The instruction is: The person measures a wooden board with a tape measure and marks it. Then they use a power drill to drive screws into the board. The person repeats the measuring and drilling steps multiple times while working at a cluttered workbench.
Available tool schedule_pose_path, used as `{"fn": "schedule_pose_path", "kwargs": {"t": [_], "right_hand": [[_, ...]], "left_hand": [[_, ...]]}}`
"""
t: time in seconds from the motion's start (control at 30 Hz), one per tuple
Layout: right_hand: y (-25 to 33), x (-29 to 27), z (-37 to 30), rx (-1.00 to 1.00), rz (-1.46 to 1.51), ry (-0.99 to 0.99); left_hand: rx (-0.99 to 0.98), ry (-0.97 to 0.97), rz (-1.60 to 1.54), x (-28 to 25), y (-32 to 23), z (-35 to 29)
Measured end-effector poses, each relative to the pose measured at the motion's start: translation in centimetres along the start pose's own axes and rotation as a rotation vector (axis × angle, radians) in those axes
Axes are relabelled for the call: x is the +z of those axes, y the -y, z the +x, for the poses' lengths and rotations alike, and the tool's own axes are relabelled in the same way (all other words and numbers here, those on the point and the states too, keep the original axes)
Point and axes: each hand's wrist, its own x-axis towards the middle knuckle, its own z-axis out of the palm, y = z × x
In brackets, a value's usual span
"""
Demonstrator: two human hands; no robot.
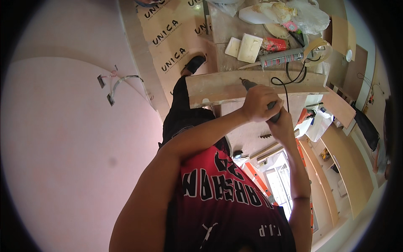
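Observation:
A dark handheld power tool, drill-like with a narrow tip (248, 83), is held in both my hands. My left hand (258, 103) wraps over its body, fingers closed. Just behind it, my right hand (282, 124) grips the rear end; its fingers are partly hidden. The tip points away from me, above a long wooden board (302, 82); I cannot tell whether it touches. A black cord (287, 95) loops over the board and runs down toward my hands.
Beyond the board lie a sealant tube (282, 59), white rectangular pieces (250, 48), a red wrapped item (276, 44), a tape roll (319, 52) and plastic bags (310, 17). Loose wires (121, 80) stick out of the left wall. A black shoe (195, 65) rests on printed floor covering (168, 35).

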Motion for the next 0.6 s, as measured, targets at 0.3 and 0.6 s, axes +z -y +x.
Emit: {"fn": "schedule_pose_path", "kwargs": {"t": [0.3,0.6], "right_hand": [[0.5,-0.1,0.2,0.078,-0.066,0.120],[-1.5,-1.2,0.6,-0.017,-0.164,0.080]], "left_hand": [[0.138,-0.124,-0.013,0.5,0.9,-1.1],[0.014,0.141,-0.063,-0.3,1.4,-0.3]]}}
